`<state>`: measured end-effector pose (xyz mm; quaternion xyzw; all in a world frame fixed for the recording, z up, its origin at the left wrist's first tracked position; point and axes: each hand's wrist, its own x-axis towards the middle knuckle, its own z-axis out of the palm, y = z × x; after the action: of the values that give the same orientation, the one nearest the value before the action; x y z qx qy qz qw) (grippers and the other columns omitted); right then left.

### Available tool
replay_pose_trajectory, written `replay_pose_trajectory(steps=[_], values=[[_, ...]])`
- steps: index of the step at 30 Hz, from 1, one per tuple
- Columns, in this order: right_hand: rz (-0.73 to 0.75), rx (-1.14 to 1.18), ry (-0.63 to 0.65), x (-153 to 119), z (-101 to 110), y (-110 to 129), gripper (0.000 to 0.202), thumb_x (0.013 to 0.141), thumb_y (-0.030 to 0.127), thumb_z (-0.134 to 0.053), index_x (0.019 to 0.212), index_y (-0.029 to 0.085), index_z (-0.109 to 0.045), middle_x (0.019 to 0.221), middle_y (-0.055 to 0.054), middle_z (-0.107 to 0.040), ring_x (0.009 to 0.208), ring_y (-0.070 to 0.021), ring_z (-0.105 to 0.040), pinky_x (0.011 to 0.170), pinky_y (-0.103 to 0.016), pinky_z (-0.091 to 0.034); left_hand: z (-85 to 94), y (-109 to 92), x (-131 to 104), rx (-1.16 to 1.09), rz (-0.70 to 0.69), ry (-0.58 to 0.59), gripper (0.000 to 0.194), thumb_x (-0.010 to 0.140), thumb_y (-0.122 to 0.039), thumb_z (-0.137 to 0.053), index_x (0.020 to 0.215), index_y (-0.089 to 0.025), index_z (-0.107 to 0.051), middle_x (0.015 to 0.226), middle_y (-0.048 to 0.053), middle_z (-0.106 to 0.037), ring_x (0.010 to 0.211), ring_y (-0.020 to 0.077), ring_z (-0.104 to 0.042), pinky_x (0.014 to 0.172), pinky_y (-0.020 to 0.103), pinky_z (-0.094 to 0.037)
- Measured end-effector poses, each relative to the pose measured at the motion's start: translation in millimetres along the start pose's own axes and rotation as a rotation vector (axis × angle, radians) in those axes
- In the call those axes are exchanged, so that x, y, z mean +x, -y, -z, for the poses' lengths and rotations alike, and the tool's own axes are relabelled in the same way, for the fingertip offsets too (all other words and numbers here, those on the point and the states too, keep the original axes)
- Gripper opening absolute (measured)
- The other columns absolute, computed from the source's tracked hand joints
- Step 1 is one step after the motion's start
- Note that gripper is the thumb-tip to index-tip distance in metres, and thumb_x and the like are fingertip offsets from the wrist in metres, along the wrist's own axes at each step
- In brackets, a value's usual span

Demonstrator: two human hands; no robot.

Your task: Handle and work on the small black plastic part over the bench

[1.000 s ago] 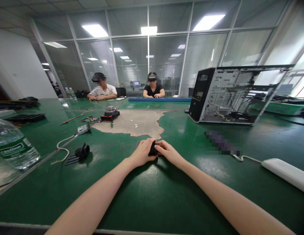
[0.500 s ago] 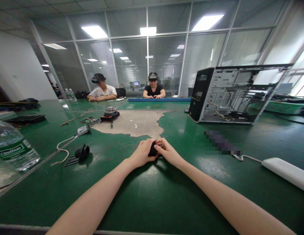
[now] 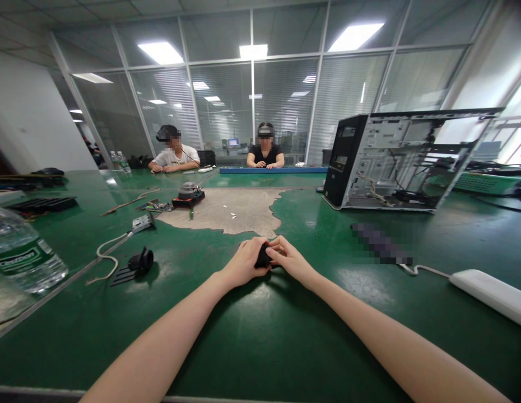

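A small black object (image 3: 263, 256) sits between my two hands, low over the green table (image 3: 252, 347); its kind is mostly hidden by fingers. My left hand (image 3: 246, 260) is wrapped round it from the left, with the thumb along the near side. From the right, my right hand (image 3: 288, 259) closes on the same object, thumb and fingertips against its face. Left of my hands lies a black plastic part (image 3: 138, 263) with a round end and several prongs. Beyond it is a metal bracket (image 3: 143, 223) with a pale cable.
An open computer case (image 3: 348, 162) stands at the right, near a white power strip (image 3: 491, 294) and a blurred dark slab (image 3: 380, 243). A water bottle (image 3: 25, 252) is at the left. A cooler-like part (image 3: 189, 194) lies mid-table. Two people sit across.
My right hand has shifted very slightly on the black object, while my left hand keeps its place. Across the table, the person in black has moved their hands a little.
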<state>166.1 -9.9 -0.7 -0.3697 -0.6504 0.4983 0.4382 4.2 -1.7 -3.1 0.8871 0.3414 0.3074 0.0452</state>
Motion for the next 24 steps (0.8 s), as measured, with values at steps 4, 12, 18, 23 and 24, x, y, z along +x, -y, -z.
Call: replay_pose_trajectory(steps=[4, 12, 18, 23, 24], values=[[-0.073, 0.014, -0.025, 4, 1, -4, 0.028, 0.07, 0.041, -0.057, 0.085, 0.018, -0.05, 0.086, -0.002, -0.055, 0.077, -0.0133, -0.054, 0.067, -0.029, -0.047, 1.2, 0, 0, 0.003, 0.004, 0.006, 0.058, 0.064, -0.022, -0.062, 0.113, -0.021, -0.032, 0.108, 0.007, -0.046, 0.103, 0.0228, -0.044, 0.089, 0.038, -0.033], [-0.017, 0.062, 0.035, -3, 3, 7, 0.035, 0.059, 0.034, -0.068, 0.083, 0.021, -0.046, 0.085, 0.0, -0.055, 0.078, -0.0137, -0.054, 0.068, -0.029, -0.045, 1.3, -2, 0, 0.004, 0.004, 0.002, 0.052, 0.065, -0.024, -0.061, 0.11, -0.021, -0.034, 0.104, 0.006, -0.048, 0.099, 0.0218, -0.046, 0.087, 0.037, -0.034], [-0.053, 0.052, -0.036, -1, -1, 4, 0.031, 0.067, 0.041, -0.06, 0.084, 0.019, -0.048, 0.082, -0.001, -0.056, 0.074, -0.0131, -0.055, 0.065, -0.028, -0.045, 0.9, -1, 0, 0.022, 0.004, -0.009, 0.054, 0.067, -0.027, -0.061, 0.112, -0.022, -0.032, 0.106, 0.005, -0.048, 0.102, 0.0213, -0.045, 0.09, 0.038, -0.031], [-0.096, 0.04, -0.049, 3, 2, -2, 0.032, 0.067, 0.04, -0.06, 0.088, 0.018, -0.051, 0.088, -0.004, -0.055, 0.075, -0.0144, -0.055, 0.066, -0.03, -0.046, 0.2, 1, 1, 0.081, 0.011, -0.024, 0.057, 0.066, -0.022, -0.061, 0.114, -0.022, -0.031, 0.113, 0.007, -0.045, 0.107, 0.0224, -0.04, 0.09, 0.038, -0.029], [-0.092, 0.047, -0.034, 4, 2, -2, 0.032, 0.067, 0.039, -0.06, 0.089, 0.019, -0.051, 0.088, -0.004, -0.055, 0.075, -0.0144, -0.055, 0.066, -0.03, -0.046, 0.1, 1, 1, 0.081, 0.011, -0.023, 0.057, 0.066, -0.022, -0.061, 0.114, -0.022, -0.031, 0.114, 0.007, -0.045, 0.108, 0.0223, -0.04, 0.091, 0.038, -0.029]])
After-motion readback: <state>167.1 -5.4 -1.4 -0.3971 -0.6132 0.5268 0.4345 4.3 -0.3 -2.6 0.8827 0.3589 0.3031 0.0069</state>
